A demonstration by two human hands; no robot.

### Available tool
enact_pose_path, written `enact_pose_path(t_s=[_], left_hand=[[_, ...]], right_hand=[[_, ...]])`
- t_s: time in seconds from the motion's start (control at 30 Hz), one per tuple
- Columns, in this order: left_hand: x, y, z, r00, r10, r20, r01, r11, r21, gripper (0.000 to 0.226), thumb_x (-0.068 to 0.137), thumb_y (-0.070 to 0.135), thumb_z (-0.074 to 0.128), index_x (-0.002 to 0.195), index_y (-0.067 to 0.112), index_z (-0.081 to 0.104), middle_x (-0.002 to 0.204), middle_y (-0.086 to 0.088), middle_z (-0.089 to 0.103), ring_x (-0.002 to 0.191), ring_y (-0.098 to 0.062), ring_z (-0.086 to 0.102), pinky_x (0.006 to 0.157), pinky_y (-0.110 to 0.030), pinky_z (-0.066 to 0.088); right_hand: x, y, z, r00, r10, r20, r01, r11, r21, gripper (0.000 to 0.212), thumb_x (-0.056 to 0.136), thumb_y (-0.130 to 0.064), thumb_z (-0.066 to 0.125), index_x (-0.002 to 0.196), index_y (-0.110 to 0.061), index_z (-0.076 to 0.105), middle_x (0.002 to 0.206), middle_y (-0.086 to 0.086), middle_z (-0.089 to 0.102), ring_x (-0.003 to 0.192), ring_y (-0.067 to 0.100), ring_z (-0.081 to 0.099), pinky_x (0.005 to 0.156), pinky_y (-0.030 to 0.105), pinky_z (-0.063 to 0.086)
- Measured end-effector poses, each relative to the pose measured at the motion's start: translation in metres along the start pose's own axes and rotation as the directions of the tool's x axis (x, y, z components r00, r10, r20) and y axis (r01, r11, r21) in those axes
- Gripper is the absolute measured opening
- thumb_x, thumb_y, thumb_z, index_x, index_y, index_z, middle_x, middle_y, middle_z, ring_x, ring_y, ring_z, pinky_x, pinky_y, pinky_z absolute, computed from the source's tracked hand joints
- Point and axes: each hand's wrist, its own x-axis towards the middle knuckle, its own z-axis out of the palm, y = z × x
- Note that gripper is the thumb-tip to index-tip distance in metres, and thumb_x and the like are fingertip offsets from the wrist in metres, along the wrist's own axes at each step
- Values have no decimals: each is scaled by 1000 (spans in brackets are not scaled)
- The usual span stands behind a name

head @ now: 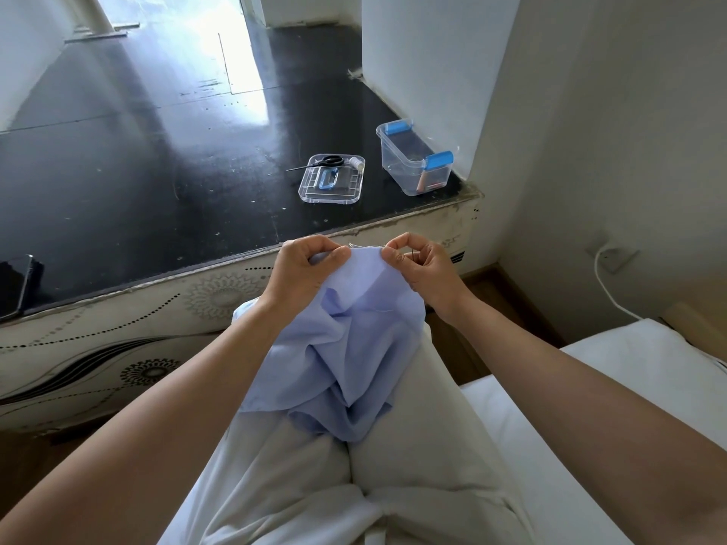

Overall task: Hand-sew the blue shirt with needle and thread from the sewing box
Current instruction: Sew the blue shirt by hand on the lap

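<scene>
Shirt (342, 348) draped over lap, top edge lifted. Left hand (303, 269) and right hand (425, 269) both pinch that edge, thumb to forefinger, with pale thread (366, 245) running between them. Needle (411, 251) sits at the right fingers, can't tell if held. On the table (157, 171) beyond: lid (329, 199) with scissors (328, 161) and spool (356, 162), box (397, 167) beside it.

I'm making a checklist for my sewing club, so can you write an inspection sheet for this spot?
Surface: black ledge, speckled with dust.
Job's things: blue shirt on the lap; open sewing box; lid beside it carrying scissors and white spool.
Clutter: phone at the ledge's left edge.
Grippers: left hand and right hand each pinch the shirt's top edge.
Cables: white cable hanging from a wall socket.
Surroundings: white walls, white bedding.
</scene>
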Motion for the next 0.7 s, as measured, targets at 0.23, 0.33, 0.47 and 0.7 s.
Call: enact_pose_path(t_s=[0.23, 0.33, 0.47, 0.7], left_hand=[[0, 6, 5, 997, 5, 77, -9, 999, 48, 8, 87, 5, 70, 93, 6, 74, 89, -1, 71, 72, 7, 61, 69, -11, 48], [0, 3, 6, 998, -14, 56, 13, 1000, 8, 5, 88, 4, 68, 90, 5, 73, 86, -3, 69, 70, 5, 58, 69, -12, 47], [-1, 4, 7, 996, -90, -6, 89, 994, -59, 7, 89, 10, 68, 90, 8, 75, 81, -1, 69, 68, -2, 58, 64, -15, 47], [-5, 11, 9, 986, -163, 33, 166, 970, -177, 7, 87, 17, 72, 89, 12, 77, 83, -1, 75, 74, -11, 66, 64, -21, 53]], right_hand=[[0, 3, 2, 1000, -5, -1, 5, 1000, -1, 5, 96, -27, 60, 95, -23, 62, 84, 25, 64, 73, 37, 63, 63, 35, 54], [2, 7, 0, 983, 20, -184, -32, 998, -62, 9, 96, -26, 60, 105, -27, 58, 81, 25, 61, 67, 30, 59, 65, 32, 51], [2, 4, -3, 958, -21, -286, -5, 996, -87, 6, 94, -19, 62, 100, -19, 61, 68, 11, 55, 55, 9, 49, 55, 21, 47], [5, 3, 24, 981, -171, -86, 144, 956, -256, 25, 75, -48, 75, 80, -26, 66, 62, 17, 57, 51, 15, 41, 51, 27, 38]])
